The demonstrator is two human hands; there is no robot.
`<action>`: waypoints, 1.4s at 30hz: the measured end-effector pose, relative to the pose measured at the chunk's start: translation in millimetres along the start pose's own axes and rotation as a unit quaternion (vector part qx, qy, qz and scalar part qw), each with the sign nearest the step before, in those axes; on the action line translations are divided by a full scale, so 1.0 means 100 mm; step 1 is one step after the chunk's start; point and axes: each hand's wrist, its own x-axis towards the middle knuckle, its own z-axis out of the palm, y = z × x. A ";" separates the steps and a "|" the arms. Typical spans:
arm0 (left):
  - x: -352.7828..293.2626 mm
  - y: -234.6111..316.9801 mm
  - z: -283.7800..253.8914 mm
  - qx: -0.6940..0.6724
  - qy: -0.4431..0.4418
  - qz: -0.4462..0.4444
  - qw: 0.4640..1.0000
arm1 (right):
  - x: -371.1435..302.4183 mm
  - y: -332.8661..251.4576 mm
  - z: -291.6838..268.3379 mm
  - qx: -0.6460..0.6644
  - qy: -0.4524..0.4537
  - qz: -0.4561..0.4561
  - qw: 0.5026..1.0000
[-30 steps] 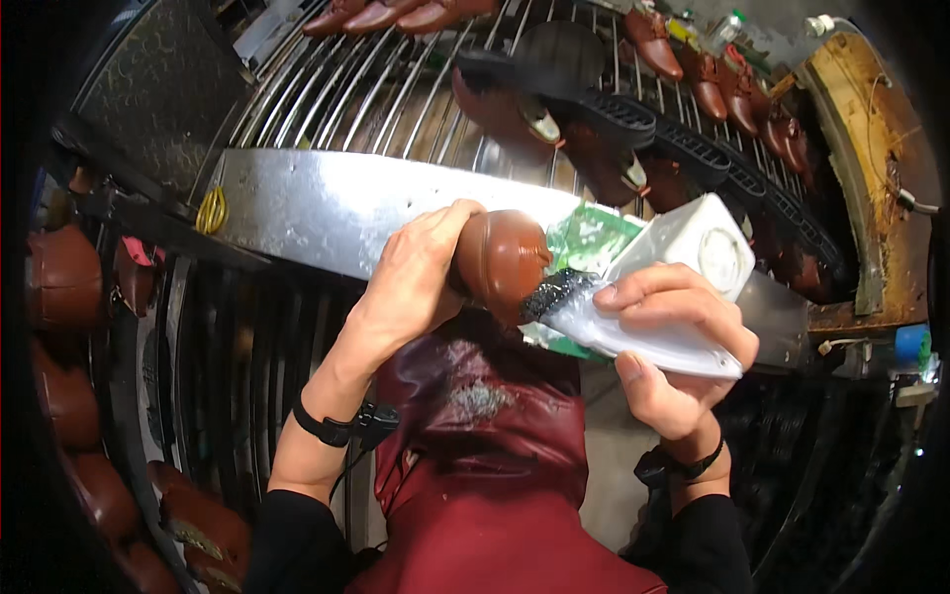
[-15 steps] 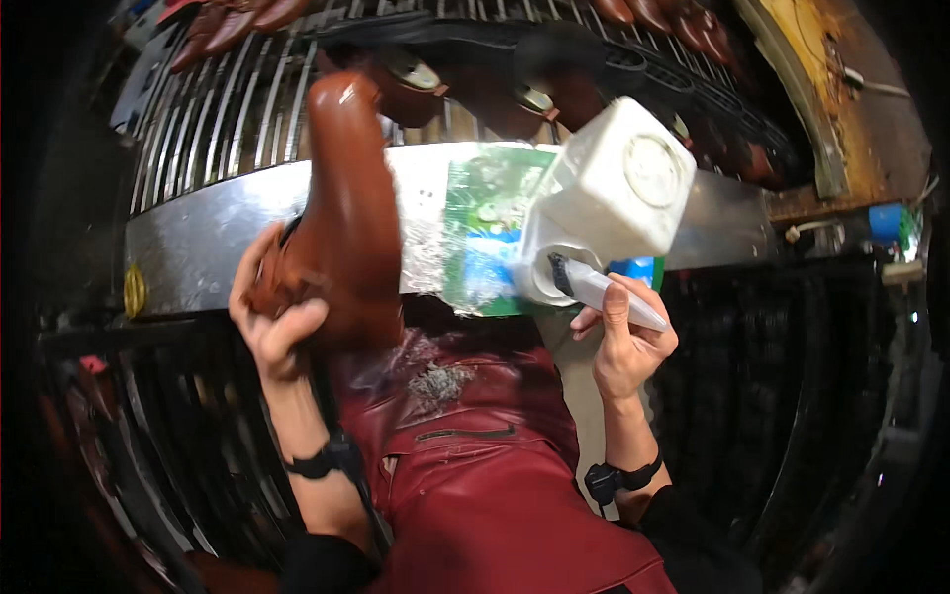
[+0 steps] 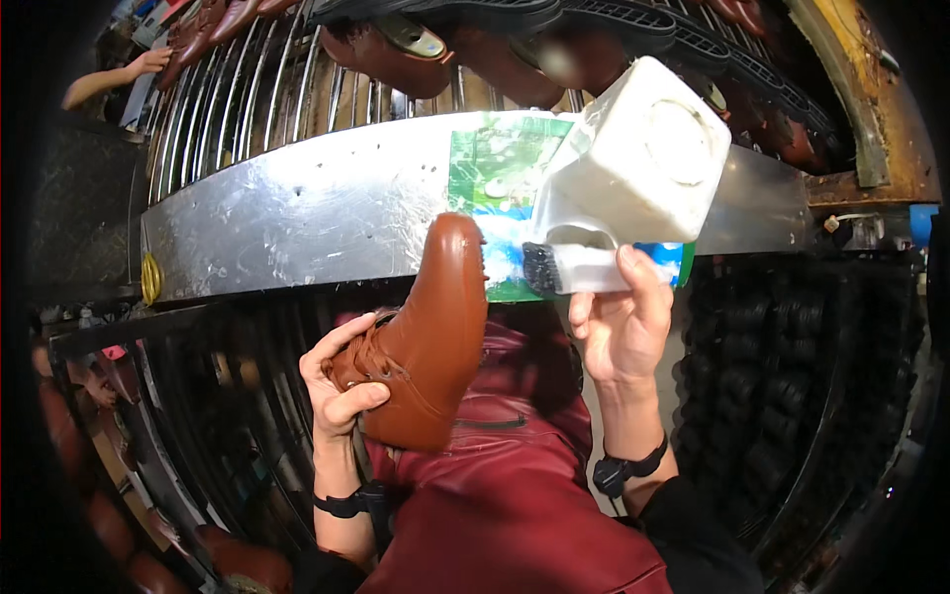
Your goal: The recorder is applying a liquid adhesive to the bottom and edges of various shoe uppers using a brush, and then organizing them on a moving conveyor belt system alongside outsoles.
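A brown lace-up ankle boot (image 3: 445,327) is gripped around its laced opening by my left hand (image 3: 341,381). Its toe points away from me over the metal ledge, and the bottom edge of the boot faces right. My right hand (image 3: 628,317) pinches the white handle of a brush (image 3: 584,269), whose dark bristles face left toward the boot without touching it. Just behind the brush a white plastic container (image 3: 633,153) lies tilted, its round mouth facing me and partly hidden by the brush.
Under the container lies a green and blue sheet (image 3: 495,163) on the metal ledge (image 3: 327,188). Beyond, metal rails carry brown shoes (image 3: 381,59) and black soles (image 3: 614,30). Another person's hand (image 3: 148,64) touches a shoe at far left. A red apron (image 3: 495,505) covers my lap.
My left hand has brought the boot nearer to me and to the right. The brush has come out from the container's mouth and turned so its bristles face left.
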 end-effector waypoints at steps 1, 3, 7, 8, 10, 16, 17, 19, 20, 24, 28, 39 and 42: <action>0.00 0.03 0.03 -0.019 -0.015 -0.005 1.000 | 0.01 -0.04 0.09 0.000 -0.040 0.000 0.999; 0.01 0.06 0.03 -0.037 -0.026 -0.013 0.999 | 0.04 -0.06 0.22 -0.052 -0.090 -0.004 0.995; 0.01 0.07 0.05 -0.037 -0.014 -0.013 0.999 | -0.22 -0.03 0.29 -0.107 -0.131 -0.072 0.983; 0.02 0.07 0.03 -0.043 -0.009 -0.016 0.999 | -0.33 -0.05 0.27 -0.134 -0.148 -0.060 0.978; 0.02 0.09 0.06 -0.049 0.004 -0.024 0.999 | -0.50 0.03 0.22 -0.168 -0.187 -0.079 0.965; 0.08 0.04 -0.03 -0.126 -0.004 -0.002 0.992 | -0.99 0.17 0.13 -0.246 -0.270 -0.070 0.928; 0.09 0.06 -0.03 -0.135 -0.003 -0.001 0.991 | -0.99 0.25 0.07 -0.257 -0.321 -0.165 0.897; 0.14 0.03 -0.08 -0.117 0.001 0.015 0.993 | -1.07 0.08 0.18 -0.320 -0.381 -0.155 0.853; 0.14 0.05 -0.08 -0.113 0.006 0.010 0.994 | -1.09 0.02 0.23 -0.328 -0.395 -0.144 0.846; 0.14 0.09 -0.09 -0.125 0.011 0.007 0.992 | -0.97 0.04 0.27 -0.268 -0.296 -0.121 0.909; 0.09 0.22 0.03 -0.146 0.028 0.011 0.989 | -0.99 0.00 0.29 -0.303 -0.345 -0.136 0.878; 0.00 0.25 0.27 -0.383 -0.021 -0.050 0.922 | -0.74 -0.32 0.64 -0.310 -0.499 -0.271 0.763; -0.01 0.24 0.45 -0.355 0.048 -0.004 0.934 | -0.43 -0.35 0.71 -0.282 -0.546 -0.269 0.741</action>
